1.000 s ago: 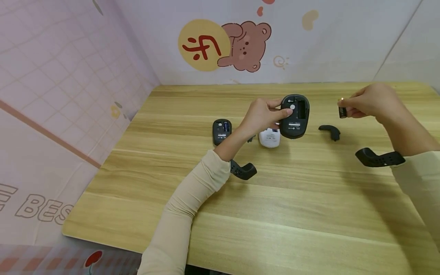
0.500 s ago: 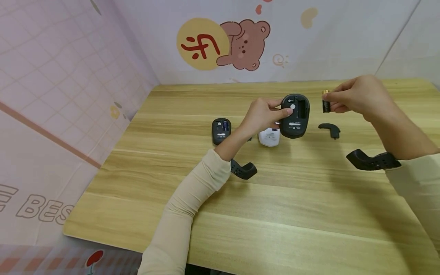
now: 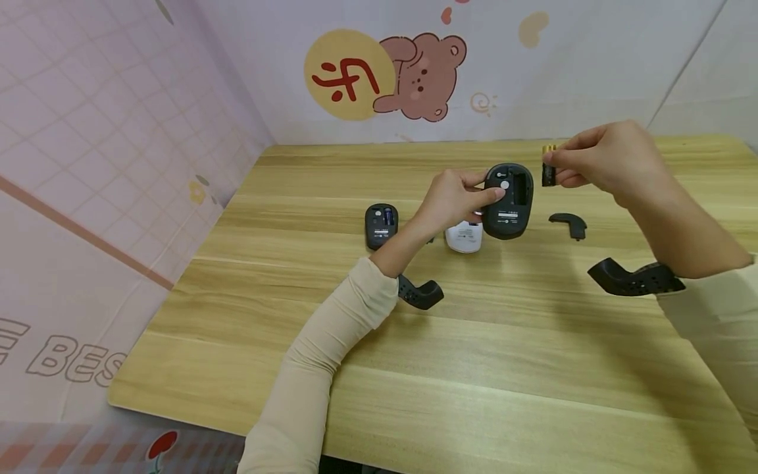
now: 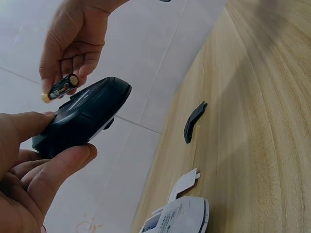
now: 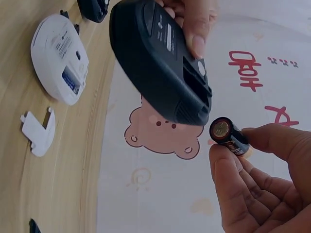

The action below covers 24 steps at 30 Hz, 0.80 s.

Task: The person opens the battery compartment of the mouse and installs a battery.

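Observation:
My left hand [image 3: 448,201] holds a black computer mouse [image 3: 508,220] above the table, its underside with a bare battery slot turned toward me. The thumb lies across that underside. Just to the right of the mouse, my right hand [image 3: 616,158] pinches a black and gold battery [image 3: 549,168] upright between thumb and fingers. In the right wrist view the battery [image 5: 228,136] shows a flat metal end and is apart from the mouse [image 5: 160,63]. Below on the table lies a black battery cover [image 3: 570,224].
A white mouse [image 3: 464,237] lies upside down behind the held one, its white cover [image 5: 39,133] beside it. Another black mouse [image 3: 381,226] with a battery in its slot lies further left. A printed wall sheet [image 3: 533,85] stands behind the table [image 3: 474,368].
My right hand has moved left and slightly up with the battery, from well right of the mouse to close beside it. My left hand and the mouse have stayed in place.

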Motion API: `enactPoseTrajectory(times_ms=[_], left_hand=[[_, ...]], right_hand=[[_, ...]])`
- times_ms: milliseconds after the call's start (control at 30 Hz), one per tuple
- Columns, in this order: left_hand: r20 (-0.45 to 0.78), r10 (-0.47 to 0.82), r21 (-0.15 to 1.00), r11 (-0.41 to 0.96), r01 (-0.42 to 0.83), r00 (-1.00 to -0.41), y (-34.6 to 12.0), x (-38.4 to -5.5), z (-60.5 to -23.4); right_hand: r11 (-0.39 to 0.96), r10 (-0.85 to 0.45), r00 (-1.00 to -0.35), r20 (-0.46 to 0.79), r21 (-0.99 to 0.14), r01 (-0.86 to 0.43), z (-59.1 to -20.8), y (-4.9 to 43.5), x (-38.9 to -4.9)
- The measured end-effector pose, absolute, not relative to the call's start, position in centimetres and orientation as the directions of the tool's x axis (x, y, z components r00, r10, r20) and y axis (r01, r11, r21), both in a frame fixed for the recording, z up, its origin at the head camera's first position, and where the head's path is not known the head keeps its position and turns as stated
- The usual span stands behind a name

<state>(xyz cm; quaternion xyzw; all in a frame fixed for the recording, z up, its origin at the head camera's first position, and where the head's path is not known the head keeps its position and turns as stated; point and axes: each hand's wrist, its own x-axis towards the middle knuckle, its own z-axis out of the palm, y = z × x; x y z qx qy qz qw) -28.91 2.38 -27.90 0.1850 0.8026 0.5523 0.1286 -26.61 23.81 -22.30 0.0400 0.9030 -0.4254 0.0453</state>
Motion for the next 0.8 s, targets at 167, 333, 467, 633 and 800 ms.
enactPoseTrajectory(times_ms=[167, 333, 467, 633, 800], left_hand=[[0.019, 0.448, 0.931, 0.319, 0.180, -0.894, 2.4, -28.8, -28.0], [0.017, 0.449, 0.931, 0.318, 0.177, -0.894, 2.3, -28.8, -28.1], [0.005, 0.447, 0.930, 0.326, 0.168, -0.894, 2.3, -28.8, -28.0], [0.011, 0.455, 0.927, 0.330, 0.181, -0.890, 2.2, -28.7, -28.0], [0.011, 0.460, 0.925, 0.332, 0.184, -0.888, 2.1, -28.7, -28.0]], right_hand=[[0.556, 0.028, -0.997, -0.071, -0.828, 0.075, -22.2, 22.9, -26.4], [0.519, 0.017, -0.999, -0.043, -0.854, 0.046, -22.2, 22.1, -26.3], [0.481, 0.007, -1.000, -0.021, -0.876, 0.022, -22.4, 21.7, -26.2], [0.451, -0.004, -1.000, 0.006, -0.893, -0.007, -22.7, 21.3, -26.1], [0.508, -0.006, -0.999, 0.033, -0.861, -0.032, -23.0, 21.1, -25.9]])
